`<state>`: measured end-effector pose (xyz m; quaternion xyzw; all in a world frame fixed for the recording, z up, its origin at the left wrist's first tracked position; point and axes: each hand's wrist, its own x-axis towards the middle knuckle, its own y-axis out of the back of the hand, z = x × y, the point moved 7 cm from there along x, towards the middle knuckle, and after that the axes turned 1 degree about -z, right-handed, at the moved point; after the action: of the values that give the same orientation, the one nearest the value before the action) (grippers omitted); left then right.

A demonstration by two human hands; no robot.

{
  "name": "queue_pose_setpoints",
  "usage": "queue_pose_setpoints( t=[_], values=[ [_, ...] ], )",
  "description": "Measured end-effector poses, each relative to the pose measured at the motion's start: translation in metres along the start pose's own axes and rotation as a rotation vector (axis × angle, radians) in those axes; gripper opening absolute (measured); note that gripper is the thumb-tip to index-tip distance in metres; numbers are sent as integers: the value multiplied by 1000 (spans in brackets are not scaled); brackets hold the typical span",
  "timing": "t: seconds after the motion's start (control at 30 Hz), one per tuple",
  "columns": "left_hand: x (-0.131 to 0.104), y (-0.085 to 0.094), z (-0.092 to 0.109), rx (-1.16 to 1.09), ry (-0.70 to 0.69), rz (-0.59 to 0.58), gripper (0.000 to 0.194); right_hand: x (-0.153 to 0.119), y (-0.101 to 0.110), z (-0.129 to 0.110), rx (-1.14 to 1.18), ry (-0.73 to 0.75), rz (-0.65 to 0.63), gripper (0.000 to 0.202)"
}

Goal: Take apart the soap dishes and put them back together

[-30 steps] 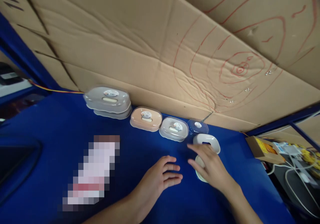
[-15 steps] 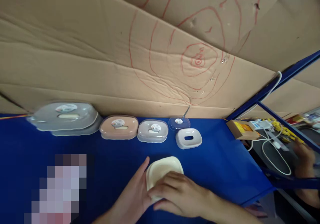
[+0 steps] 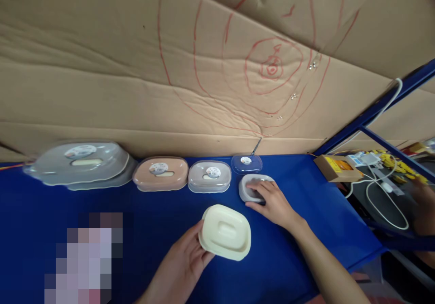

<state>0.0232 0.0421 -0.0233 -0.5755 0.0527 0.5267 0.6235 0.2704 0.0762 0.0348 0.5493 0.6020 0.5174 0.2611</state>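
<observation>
My left hand [image 3: 185,254] grips a cream oval plastic dish [image 3: 227,233] by its left edge, holding it tilted above the blue table; a raised oval shows in its middle. My right hand [image 3: 273,202] is at a small white slotted plastic dish [image 3: 244,190] on the table. Its fingers reach over the inside and the thumb lies along the near rim, covering the slot. Just behind that dish sits a small clear plastic lid [image 3: 258,164] with a round label.
Along the cardboard wall [image 3: 102,100] stand a grey lidded container [image 3: 47,170], a pink one [image 3: 146,175] and a light grey one [image 3: 197,177]. At right are a blue frame bar [image 3: 384,102], a small cardboard box [image 3: 331,168], white cables and another person's blurred hand [image 3: 423,204].
My right hand has left the cream dish and moved right and away to the white slotted dish. My left hand keeps the cream dish, now with its raised middle in view.
</observation>
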Motion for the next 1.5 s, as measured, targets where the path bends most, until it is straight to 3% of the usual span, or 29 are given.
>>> queue_pose_setpoints(
  t=[0.17, 0.3, 0.47, 0.63, 0.7, 0.83, 0.93, 1.07, 1.23, 1.37, 1.5],
  values=[
    [6, 0, -11, -81, 25, -158, 55, -10, -4, -56, 213, 64, 51, 50],
    [4, -11, -18, -51, 41, -333, 50, -22, -17, -104, 269, 124, -13, 50],
    [-1, -21, -20, 21, 28, -413, 54, -28, -34, -120, 217, 149, -88, 52],
    [0, -17, -16, 121, -62, -401, 46, -29, -29, -112, 267, 306, -105, 57],
    [4, -12, -13, 145, -87, -359, 50, -24, -23, -93, 297, 325, -65, 51],
    [9, -7, -8, 113, -65, -274, 64, -2, -15, -13, 71, -60, 141, 49],
    [5, -7, -8, 92, -33, -225, 64, 9, -27, 19, -118, -131, 91, 57],
    [-5, -12, -8, 61, -12, -232, 55, 12, -34, 26, -160, -128, 66, 55],
    [-9, -15, -3, 56, -36, -246, 50, 7, -21, 23, -172, -117, 67, 63],
    [-6, -13, -2, 80, -32, -228, 53, 6, -16, 36, 30, -152, 34, 71],
    [-5, -13, -3, 86, -20, -254, 57, 4, -9, 39, 181, -193, 86, 62]
  ],
)
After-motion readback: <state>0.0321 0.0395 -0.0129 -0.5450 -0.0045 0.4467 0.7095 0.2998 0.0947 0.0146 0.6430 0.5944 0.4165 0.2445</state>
